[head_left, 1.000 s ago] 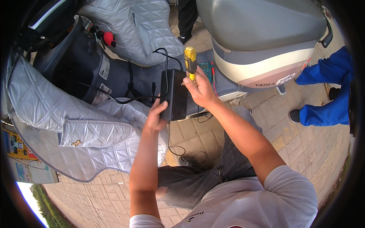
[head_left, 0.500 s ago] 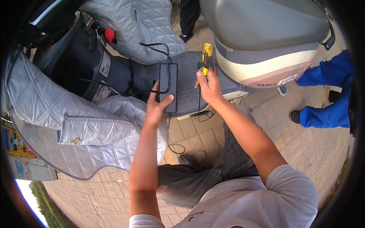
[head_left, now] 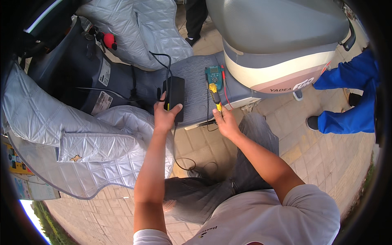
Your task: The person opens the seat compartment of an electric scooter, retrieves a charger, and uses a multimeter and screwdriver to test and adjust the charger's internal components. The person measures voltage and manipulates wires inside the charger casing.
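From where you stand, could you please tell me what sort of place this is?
Probably an outdoor paved yard or roadside: brick paving, a scooter and greenery show it.

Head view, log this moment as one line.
left hand: holds black box | right hand: holds yellow-and-black screwdriver | teal multimeter: on scooter footboard | red probe: beside multimeter

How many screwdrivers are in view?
1: the yellow-and-black screwdriver in the right hand, near the green meter. Others may be hidden, perhaps under the silver cover.
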`<state>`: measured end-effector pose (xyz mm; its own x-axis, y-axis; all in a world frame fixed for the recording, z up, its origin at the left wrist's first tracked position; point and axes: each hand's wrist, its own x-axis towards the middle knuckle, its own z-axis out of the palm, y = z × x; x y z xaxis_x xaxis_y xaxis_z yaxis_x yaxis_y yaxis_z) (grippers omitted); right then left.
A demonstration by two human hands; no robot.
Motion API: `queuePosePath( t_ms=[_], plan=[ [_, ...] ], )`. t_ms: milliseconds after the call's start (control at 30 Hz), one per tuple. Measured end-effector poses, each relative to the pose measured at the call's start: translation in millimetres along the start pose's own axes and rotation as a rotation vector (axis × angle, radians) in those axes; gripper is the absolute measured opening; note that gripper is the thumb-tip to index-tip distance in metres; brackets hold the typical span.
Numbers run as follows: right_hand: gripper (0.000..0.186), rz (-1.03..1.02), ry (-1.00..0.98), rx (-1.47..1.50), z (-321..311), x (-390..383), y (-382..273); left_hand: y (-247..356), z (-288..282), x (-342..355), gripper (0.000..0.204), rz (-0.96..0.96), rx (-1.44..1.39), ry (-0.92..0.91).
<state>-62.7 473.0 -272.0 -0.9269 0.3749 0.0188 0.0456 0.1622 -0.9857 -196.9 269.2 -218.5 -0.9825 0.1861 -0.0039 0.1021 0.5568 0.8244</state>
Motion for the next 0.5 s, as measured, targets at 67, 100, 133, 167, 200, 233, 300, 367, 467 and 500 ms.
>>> queuePosePath(
  t_ms=[67, 100, 133, 167, 200, 233, 300, 367, 467, 500],
  plan=[
    [0.039, -0.016, 0.024, -0.045, 3, -12, 11, -15, 8, 6, 0.08, -0.052, -0.048, -0.1],
    [0.039, -0.059, 0.033, -0.081, 5, -15, 11, -12, 6, 5, 0.079, -0.047, -0.095, -0.109],
    [0.039, -0.101, 0.041, -0.118, 7, -14, 12, -9, 3, 1, 0.078, -0.042, -0.142, -0.117],
    [0.039, -0.072, 0.031, -0.08, 6, -9, 12, -6, 1, -1, 0.077, -0.037, -0.189, -0.126],
    [0.039, -0.019, 0.009, -0.047, 5, -15, 14, -1, -1, -10, 0.077, -0.089, -0.319, -0.122],
    [0.039, 0.022, -0.009, -0.007, 3, -14, 13, 14, -7, -13, 0.077, -0.128, -0.444, -0.112],
    [0.038, 0.039, -0.015, 0.006, 2, -15, 9, 17, -15, -10, 0.072, -0.126, -0.616, -0.092],
    [0.035, -0.009, 0.003, 0.072, 8, -19, 4, 7, -27, -9, 0.072, -0.218, -0.831, -0.101],
    [0.028, -0.011, 0.012, 0.195, 13, -15, 12, -3, -30, -10, 0.062, -0.287, -1.041, -0.186],
    [0.025, -0.001, 0.009, 0.245, 14, -10, 14, -3, -29, -10, 0.06, -0.31, -1.076, -0.196]
  ],
)
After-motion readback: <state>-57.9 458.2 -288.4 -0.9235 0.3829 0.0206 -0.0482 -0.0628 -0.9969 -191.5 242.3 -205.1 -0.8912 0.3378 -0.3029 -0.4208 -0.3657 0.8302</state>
